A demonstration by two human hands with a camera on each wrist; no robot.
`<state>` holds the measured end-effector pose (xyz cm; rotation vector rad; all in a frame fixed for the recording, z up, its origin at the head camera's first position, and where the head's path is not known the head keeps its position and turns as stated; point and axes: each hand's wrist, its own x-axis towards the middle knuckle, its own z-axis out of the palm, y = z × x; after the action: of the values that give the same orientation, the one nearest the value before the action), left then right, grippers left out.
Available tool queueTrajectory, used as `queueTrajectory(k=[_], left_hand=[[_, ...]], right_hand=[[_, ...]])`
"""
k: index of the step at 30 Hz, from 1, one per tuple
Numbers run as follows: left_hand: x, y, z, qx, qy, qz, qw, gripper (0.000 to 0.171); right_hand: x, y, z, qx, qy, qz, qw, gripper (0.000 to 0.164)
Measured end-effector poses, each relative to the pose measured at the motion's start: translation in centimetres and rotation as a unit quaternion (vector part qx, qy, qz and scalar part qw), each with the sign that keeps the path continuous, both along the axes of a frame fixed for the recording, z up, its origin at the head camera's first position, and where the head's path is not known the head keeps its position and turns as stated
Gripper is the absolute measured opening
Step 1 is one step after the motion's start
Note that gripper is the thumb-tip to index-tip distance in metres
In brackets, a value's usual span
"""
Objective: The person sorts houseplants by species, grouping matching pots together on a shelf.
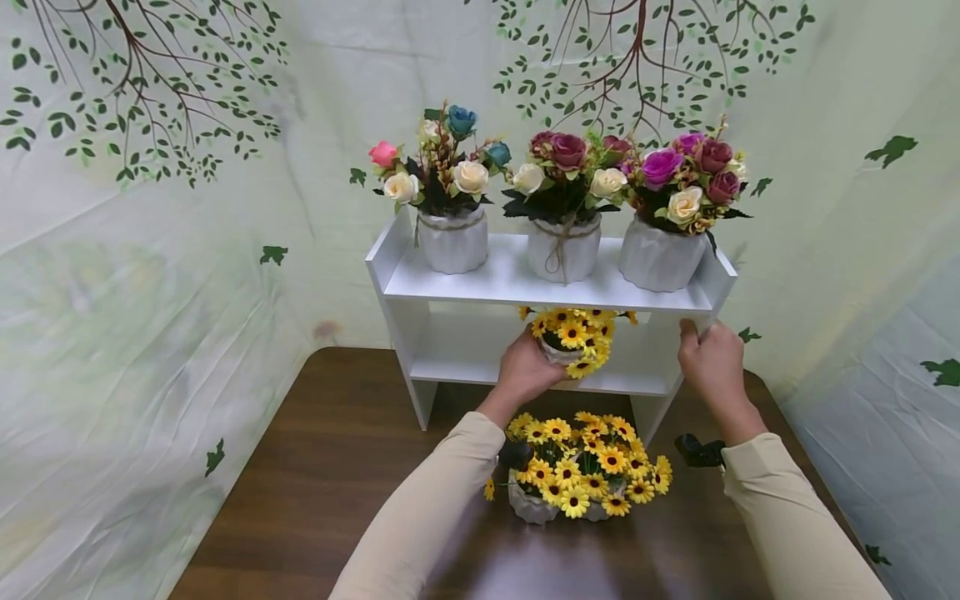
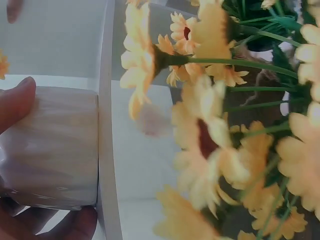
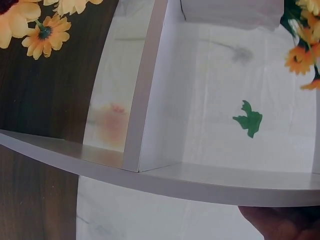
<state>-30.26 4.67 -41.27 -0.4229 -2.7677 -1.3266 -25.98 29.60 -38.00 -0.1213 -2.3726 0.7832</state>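
My left hand point(image 1: 528, 367) grips a white pot of yellow daisies point(image 1: 573, 333) at the middle board of a white shelf point(image 1: 480, 346). The left wrist view shows the thumb on one side of the ribbed pot point(image 2: 60, 147) and fingers curled around the other, its base close against the board edge. My right hand point(image 1: 714, 367) holds the shelf's right side panel, thumb at its front edge. In the right wrist view only part of that hand point(image 3: 280, 222) shows, against the panel's outer face. More potted yellow daisies point(image 1: 585, 467) stand on the table before the shelf.
On the top board stand three white pots of artificial roses: a left pot point(image 1: 453, 242), a middle pot point(image 1: 564, 250) and a right pot point(image 1: 660, 254). A brown wooden table point(image 1: 315, 492) carries the shelf. Behind hangs a leaf-patterned cloth point(image 1: 360, 100).
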Motion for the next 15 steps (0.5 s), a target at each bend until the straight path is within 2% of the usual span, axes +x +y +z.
queueTrajectory(k=[8, 15], left_hand=[[-0.5, 1.7, 0.2, 0.001, -0.023, 0.006, 0.9997, 0.090], [-0.7, 3.5, 0.2, 0.005, -0.022, -0.002, 0.9997, 0.098]], right_hand=[[0.1, -0.2, 0.4, -0.006, -0.017, -0.006, 1.000, 0.035], [0.2, 0.0, 0.3, -0.002, -0.015, -0.002, 1.000, 0.037]])
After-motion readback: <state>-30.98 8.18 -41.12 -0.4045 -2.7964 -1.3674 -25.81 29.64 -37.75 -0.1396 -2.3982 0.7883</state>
